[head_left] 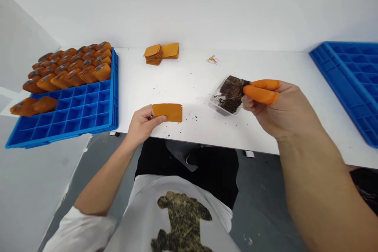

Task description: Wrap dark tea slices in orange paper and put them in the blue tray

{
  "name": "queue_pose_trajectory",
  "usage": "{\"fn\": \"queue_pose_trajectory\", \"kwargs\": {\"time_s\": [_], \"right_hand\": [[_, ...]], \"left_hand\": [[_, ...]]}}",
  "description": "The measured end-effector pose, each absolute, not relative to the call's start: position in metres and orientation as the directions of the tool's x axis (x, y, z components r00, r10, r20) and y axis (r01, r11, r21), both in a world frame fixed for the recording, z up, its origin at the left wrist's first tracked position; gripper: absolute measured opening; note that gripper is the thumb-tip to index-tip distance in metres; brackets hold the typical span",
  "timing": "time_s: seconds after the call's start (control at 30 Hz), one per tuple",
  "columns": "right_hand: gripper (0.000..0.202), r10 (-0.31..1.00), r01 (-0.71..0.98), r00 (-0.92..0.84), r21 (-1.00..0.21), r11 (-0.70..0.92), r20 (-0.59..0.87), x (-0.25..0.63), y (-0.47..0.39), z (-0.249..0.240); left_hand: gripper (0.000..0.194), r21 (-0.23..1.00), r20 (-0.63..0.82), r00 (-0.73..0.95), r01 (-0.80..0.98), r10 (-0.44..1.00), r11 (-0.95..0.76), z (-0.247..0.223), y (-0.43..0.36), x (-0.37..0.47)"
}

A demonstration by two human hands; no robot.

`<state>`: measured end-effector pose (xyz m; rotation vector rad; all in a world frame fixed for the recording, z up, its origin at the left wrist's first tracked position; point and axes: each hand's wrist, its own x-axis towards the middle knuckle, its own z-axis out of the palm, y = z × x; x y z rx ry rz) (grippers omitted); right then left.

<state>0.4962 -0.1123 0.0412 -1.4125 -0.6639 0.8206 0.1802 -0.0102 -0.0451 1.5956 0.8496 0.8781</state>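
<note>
My left hand (145, 122) pinches a small orange-yellow paper piece (169, 112) between thumb and fingers, just above the table's front edge. My right hand (268, 100) wears orange finger cots on its thumb and forefinger. Those two are closed on the edge of a dark brown leaf-like sheet (233, 88). Below it is a clear plastic box (217, 108) with dark brown, shredded-looking pieces inside. How much of the sheet rests on the box's contents, I cannot tell.
A blue compartment tray (113, 98) at left holds several orange wrapped bundles (78, 63). Stacks of orange-yellow paper (153, 52) and some rubber bands (212, 60) lie toward the wall. Another blue tray (333, 75) stands at right. Dark crumbs dot the white table (138, 82).
</note>
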Motion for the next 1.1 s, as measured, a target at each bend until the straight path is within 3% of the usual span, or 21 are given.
{"fn": "queue_pose_trajectory", "kwargs": {"time_s": [0.27, 0.57, 0.97, 1.1], "right_hand": [[0.022, 0.828, -0.021, 0.561, -1.0, -0.003, -0.014, 0.451, -0.118, 0.061], [0.03, 0.851, -0.048, 0.524, -0.999, 0.006, -0.02, 0.445, -0.107, 0.053], [0.029, 0.853, -0.082, 0.521, -0.997, 0.015, -0.03, 0.458, -0.112, 0.039], [0.024, 0.831, -0.088, 0.553, -0.996, -0.012, -0.059, 0.46, -0.114, 0.039]], "left_hand": [[0.042, 0.978, 0.182, 0.421, 0.019, 0.889, -0.209, -0.048, -0.022, 0.183], [0.03, 0.998, 0.058, 0.554, -0.024, 0.83, -0.053, -0.054, -0.018, 0.187], [0.017, 0.971, 0.195, 0.514, 0.019, 0.835, -0.238, -0.047, -0.021, 0.189], [0.034, 0.966, 0.201, 0.475, 0.047, 0.856, -0.253, -0.044, -0.023, 0.193]]}}
